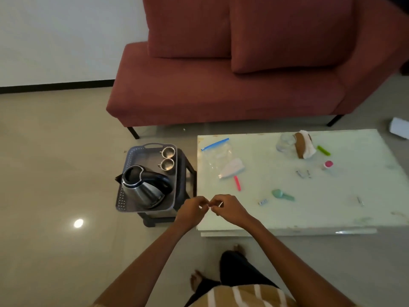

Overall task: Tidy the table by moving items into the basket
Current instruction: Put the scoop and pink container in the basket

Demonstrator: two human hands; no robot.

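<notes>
My left hand and my right hand meet fingertip to fingertip over the near left corner of the white table, pinching a small pale item too small to identify. The grey basket stands left of the table on a dark stool, holding a steel kettle and two metal cups. On the table lie a zip bag, a white packet, a pink stick, a teal scoop, a green stick and a pink-capped bottle.
A red sofa stands behind the table and basket. A brown and white cloth leans on a clear glass at the table's back. Small metal clips lie mid-table. My bare feet rest on the tiled floor below.
</notes>
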